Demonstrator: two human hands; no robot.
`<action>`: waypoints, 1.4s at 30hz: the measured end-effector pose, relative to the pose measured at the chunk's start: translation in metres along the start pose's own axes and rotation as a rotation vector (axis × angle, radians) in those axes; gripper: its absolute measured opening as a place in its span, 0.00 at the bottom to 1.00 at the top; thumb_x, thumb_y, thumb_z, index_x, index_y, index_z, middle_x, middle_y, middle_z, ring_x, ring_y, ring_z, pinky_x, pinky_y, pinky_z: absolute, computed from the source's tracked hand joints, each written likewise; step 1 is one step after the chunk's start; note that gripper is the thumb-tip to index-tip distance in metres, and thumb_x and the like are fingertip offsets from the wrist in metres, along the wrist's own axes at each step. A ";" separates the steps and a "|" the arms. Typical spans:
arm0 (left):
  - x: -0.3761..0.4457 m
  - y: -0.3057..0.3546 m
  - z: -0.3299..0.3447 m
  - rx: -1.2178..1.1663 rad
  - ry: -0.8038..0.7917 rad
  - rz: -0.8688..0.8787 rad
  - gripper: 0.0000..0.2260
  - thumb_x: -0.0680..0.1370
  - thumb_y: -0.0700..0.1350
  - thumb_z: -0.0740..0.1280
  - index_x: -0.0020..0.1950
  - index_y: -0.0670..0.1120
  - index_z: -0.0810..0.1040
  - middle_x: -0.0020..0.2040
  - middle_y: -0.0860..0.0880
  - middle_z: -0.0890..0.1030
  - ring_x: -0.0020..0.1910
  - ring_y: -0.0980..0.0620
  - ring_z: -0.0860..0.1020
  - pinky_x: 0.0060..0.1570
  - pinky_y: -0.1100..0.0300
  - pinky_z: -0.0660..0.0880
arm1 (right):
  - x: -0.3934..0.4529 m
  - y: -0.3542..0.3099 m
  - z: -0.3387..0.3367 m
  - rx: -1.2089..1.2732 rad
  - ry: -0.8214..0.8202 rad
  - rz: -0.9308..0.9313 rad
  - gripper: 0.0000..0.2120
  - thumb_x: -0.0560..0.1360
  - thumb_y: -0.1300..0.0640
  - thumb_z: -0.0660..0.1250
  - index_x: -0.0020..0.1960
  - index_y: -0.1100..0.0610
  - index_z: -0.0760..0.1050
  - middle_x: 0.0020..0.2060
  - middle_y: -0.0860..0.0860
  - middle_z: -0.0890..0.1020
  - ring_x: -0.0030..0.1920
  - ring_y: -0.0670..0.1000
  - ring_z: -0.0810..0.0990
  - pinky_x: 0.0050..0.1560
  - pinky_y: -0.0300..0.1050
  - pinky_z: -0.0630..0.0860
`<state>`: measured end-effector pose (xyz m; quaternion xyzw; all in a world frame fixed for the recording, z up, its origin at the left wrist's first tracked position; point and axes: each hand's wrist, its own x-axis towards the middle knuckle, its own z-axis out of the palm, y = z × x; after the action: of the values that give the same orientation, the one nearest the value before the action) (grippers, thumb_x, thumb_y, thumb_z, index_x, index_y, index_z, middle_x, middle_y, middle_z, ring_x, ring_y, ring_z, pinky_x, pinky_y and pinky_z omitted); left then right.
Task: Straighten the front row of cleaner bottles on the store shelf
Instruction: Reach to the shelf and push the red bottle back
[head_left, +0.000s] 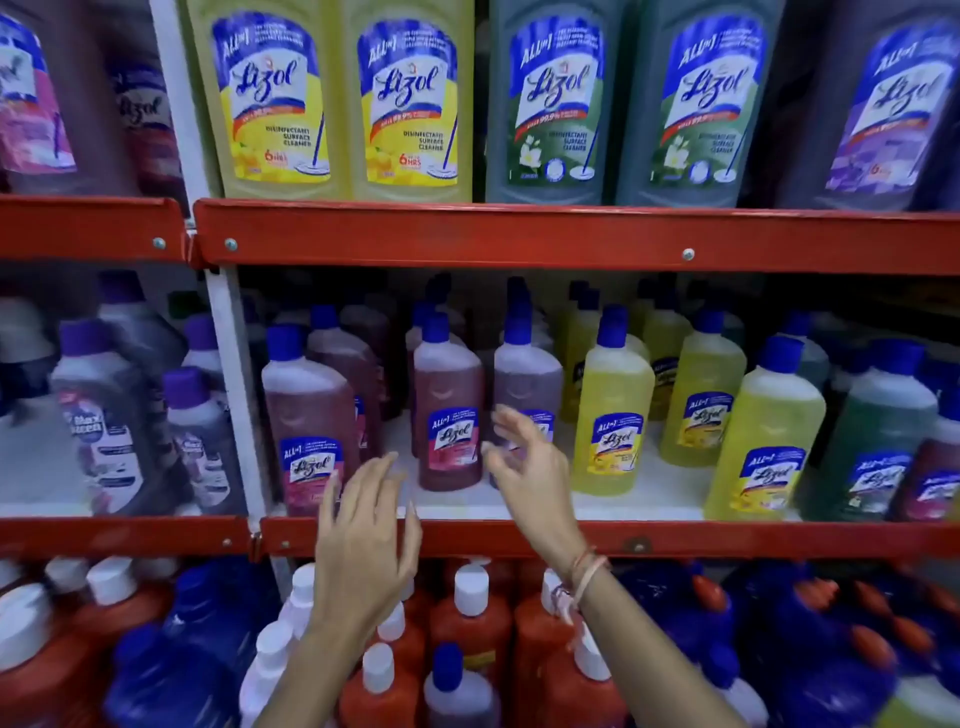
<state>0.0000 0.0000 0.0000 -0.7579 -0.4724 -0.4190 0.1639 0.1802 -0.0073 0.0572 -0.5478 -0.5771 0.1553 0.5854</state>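
On the middle shelf (649, 499) stands an uneven front row of Lizol cleaner bottles with blue caps. A pink bottle (306, 415) sits at the front left, a second pink bottle (449, 410) stands further back, and a purple bottle (524, 374) is beside it. To the right come a yellow bottle (613, 410) and another yellow bottle (763, 436) nearer the edge. My left hand (363, 540) is open, fingers spread, in front of the gap between the two pink bottles. My right hand (524, 467) is open just before the purple bottle, holding nothing.
Red shelf rails (519, 239) run above and below the row. Large Lizol bottles (415, 98) fill the top shelf. Orange and blue bottles with white caps (467, 613) crowd the shelf beneath my arms. A white upright post (234, 384) separates a left bay of purple-capped bottles (104, 415).
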 end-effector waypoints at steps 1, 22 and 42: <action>-0.004 -0.003 0.006 0.022 -0.045 0.000 0.19 0.78 0.48 0.57 0.63 0.41 0.77 0.66 0.42 0.79 0.65 0.45 0.76 0.72 0.43 0.61 | 0.001 0.003 0.008 -0.019 -0.028 0.038 0.25 0.76 0.61 0.66 0.72 0.60 0.70 0.67 0.55 0.78 0.66 0.50 0.78 0.66 0.40 0.76; -0.029 -0.035 0.043 0.119 -0.225 0.036 0.25 0.82 0.56 0.46 0.73 0.47 0.70 0.75 0.48 0.71 0.76 0.50 0.64 0.76 0.36 0.48 | 0.007 0.015 0.064 -0.189 -0.071 0.264 0.35 0.79 0.55 0.64 0.79 0.62 0.51 0.73 0.60 0.67 0.71 0.58 0.71 0.66 0.47 0.71; -0.035 -0.042 0.045 0.205 -0.205 0.048 0.27 0.81 0.59 0.49 0.77 0.48 0.63 0.79 0.45 0.63 0.79 0.48 0.56 0.74 0.31 0.49 | 0.021 0.017 0.061 -0.120 -0.099 0.307 0.33 0.70 0.56 0.77 0.68 0.62 0.65 0.61 0.59 0.82 0.60 0.58 0.82 0.55 0.45 0.76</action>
<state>-0.0217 0.0294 -0.0606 -0.7872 -0.5087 -0.2846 0.2014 0.1424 0.0441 0.0380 -0.6550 -0.5231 0.2348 0.4921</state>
